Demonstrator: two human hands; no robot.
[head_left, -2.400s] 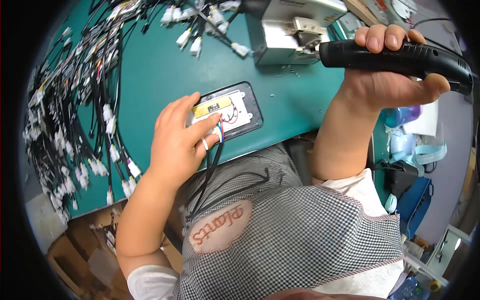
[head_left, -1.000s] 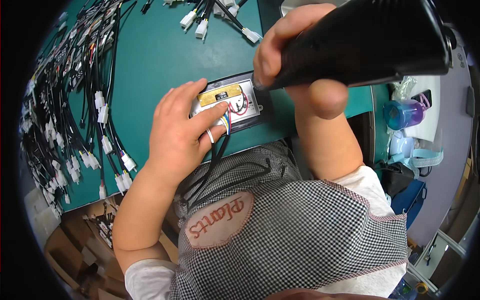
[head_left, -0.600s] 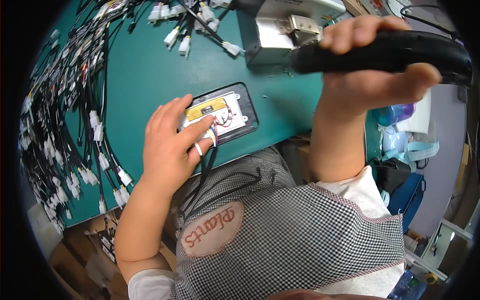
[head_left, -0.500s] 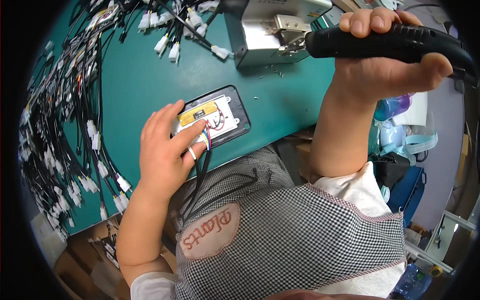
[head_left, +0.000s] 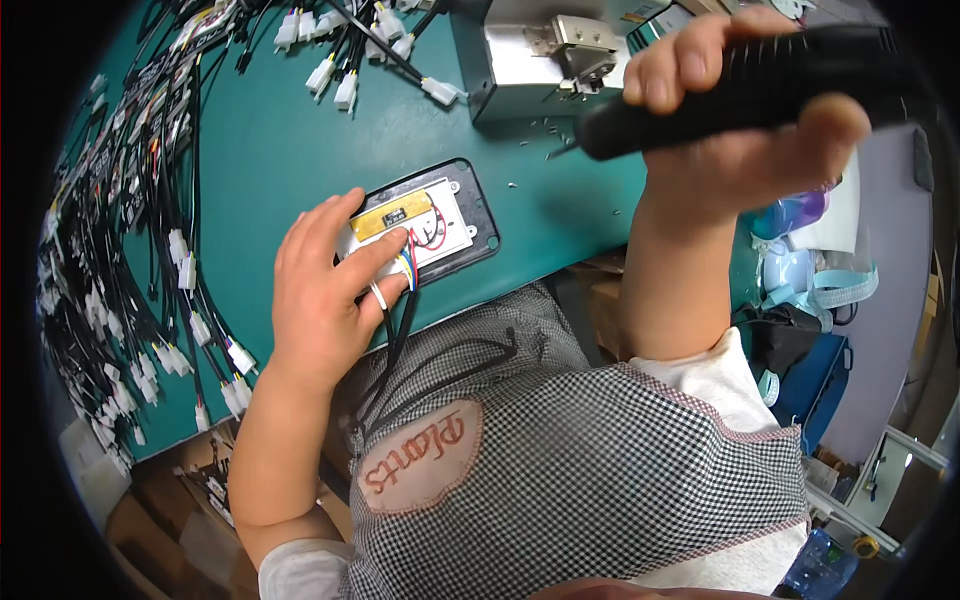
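Note:
My right hand (head_left: pixel 740 110) is wrapped round a black electric screwdriver (head_left: pixel 700 95), held raised at the right, its thin bit pointing left over the table. It looks smeared by motion. My left hand (head_left: pixel 325 285) grips the left side of a shallow black plastic housing (head_left: pixel 482 215) lying on the table. Inside the housing is a white board (head_left: pixel 452 240) with a yellow-taped part (head_left: pixel 375 220) on it. My left index finger and thumb press at the blue, yellow and red wires (head_left: pixel 408 268); black cables run from there over the table's near edge.
A metal screw feeder (head_left: pixel 520 65) stands at the back, with several small screws (head_left: pixel 553 130) scattered before it. Black cables with white connectors (head_left: pixel 150 250) pile along the left, more (head_left: pixel 345 85) at the back. The green table (head_left: pixel 250 140) ends at my checked apron (head_left: pixel 600 480).
The screwdriver has pulled away from the screw feeder, moving left and toward me, its bit now over the table. My left hand and the housing have hardly shifted.

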